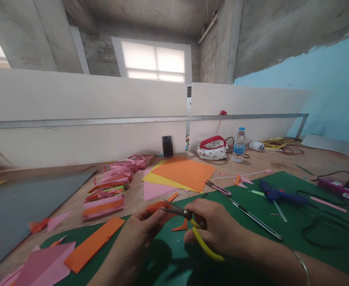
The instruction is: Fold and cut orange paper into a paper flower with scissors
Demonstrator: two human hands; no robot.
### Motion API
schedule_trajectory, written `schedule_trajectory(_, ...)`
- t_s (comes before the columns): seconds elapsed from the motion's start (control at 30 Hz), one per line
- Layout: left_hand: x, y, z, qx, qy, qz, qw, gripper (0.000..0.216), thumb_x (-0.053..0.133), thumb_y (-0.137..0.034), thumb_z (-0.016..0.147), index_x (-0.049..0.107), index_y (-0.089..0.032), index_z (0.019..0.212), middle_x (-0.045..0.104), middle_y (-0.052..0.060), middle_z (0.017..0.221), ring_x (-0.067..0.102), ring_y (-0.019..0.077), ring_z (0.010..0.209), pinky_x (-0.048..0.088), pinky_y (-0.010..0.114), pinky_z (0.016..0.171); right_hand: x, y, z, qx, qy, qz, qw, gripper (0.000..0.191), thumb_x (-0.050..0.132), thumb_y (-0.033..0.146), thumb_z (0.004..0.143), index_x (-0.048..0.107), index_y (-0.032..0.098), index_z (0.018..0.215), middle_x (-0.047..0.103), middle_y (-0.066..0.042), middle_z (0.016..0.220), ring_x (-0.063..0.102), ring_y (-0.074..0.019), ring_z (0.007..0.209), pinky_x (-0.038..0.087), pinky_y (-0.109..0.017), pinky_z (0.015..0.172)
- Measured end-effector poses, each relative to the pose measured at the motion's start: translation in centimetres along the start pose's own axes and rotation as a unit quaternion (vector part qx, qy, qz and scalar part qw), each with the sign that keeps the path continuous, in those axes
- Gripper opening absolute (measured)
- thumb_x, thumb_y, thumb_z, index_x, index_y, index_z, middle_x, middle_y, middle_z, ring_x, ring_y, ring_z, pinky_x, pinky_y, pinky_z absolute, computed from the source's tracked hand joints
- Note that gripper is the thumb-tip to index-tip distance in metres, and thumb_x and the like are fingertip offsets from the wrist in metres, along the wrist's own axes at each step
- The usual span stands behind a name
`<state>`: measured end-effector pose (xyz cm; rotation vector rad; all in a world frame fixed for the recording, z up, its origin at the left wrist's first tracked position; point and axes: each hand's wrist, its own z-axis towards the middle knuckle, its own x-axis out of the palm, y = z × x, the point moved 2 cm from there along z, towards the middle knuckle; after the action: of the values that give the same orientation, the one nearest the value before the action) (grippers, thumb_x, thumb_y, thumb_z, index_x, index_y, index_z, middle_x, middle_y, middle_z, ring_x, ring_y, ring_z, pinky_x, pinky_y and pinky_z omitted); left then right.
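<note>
My left hand (147,226) pinches a piece of orange paper (158,205) between thumb and fingers. In my right hand (214,224) is a pair of scissors with yellow handles (205,244), its blades pointing left and lying at the orange paper near my left thumb. Both hands are over the green cutting mat (174,248). An orange paper offcut (180,226) lies on the mat just behind the hands. To the left rests a folded orange paper strip (93,244), with pink paper (45,264) beside it. How deep the blades reach into the paper I cannot tell.
Orange, yellow and pink sheets (186,172) lie ahead, with pink-and-orange paper boxes (103,202) to their left. Thread snips (218,188), a craft knife (256,218) and a blue glue gun (278,194) lie right. Behind stand a phone (167,147), pouch (212,149) and water bottle (239,146).
</note>
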<state>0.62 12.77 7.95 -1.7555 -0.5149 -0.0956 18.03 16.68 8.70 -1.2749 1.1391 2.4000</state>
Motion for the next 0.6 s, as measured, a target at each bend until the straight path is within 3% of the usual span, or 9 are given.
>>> schedule_trajectory(0.13, 0.19, 0.09, -0.18, -0.008, 0.019, -0.001, 1.0, 0.009, 0.072, -0.015, 0.065, 0.073, -0.018, 0.073, 0.072, 0.002, 0.069, 0.063, 0.0128, 0.062, 0.042, 0.015, 0.043, -0.01, 0.32, -0.01, 0.007, 0.001, 0.009, 1.0, 0.031, 0.074, 0.038, 0.065, 0.058, 0.018, 0.082, 0.05, 0.002, 0.075, 0.041, -0.0112, 0.066, 0.029, -0.021, 0.056)
schedule_trajectory(0.23, 0.31, 0.17, -0.17, -0.006, 0.028, -0.006, 1.0, 0.011, 0.075, -0.018, 0.062, 0.073, -0.016, 0.072, 0.072, 0.003, 0.068, 0.064, 0.0127, 0.063, 0.045, 0.015, 0.048, 0.09, 0.36, -0.06, 0.013, 0.006, 0.009, 1.0, 0.031, 0.073, 0.033, 0.064, 0.057, 0.018, 0.086, 0.05, 0.002, 0.076, 0.041, -0.0113, 0.066, 0.03, -0.022, 0.058)
schedule_trajectory(0.33, 0.32, 0.28, -0.09, -0.009, 0.011, -0.006, 1.0, 0.009, 0.074, -0.012, 0.061, 0.072, -0.017, 0.069, 0.071, 0.002, 0.066, 0.063, 0.0111, 0.062, 0.046, 0.013, 0.05, 0.34, 0.29, -0.08, 0.02, 0.013, 0.013, 1.0, 0.029, 0.073, 0.031, 0.065, 0.056, 0.018, 0.085, 0.049, 0.003, 0.075, 0.04, -0.0105, 0.064, 0.03, -0.022, 0.058)
schedule_trajectory(0.6, 0.44, 0.62, -0.15, -0.036, 0.017, -0.021, 0.999, 0.013, 0.071, -0.011, 0.066, 0.072, -0.016, 0.077, 0.062, -0.001, 0.054, 0.049, 0.0058, 0.041, 0.037, 0.012, 0.035, 0.74, 0.04, -0.03, 0.022, 0.016, 0.011, 1.0, 0.037, 0.068, 0.05, 0.069, 0.055, 0.017, 0.079, 0.048, 0.003, 0.068, 0.039, -0.0105, 0.061, 0.026, -0.022, 0.054)
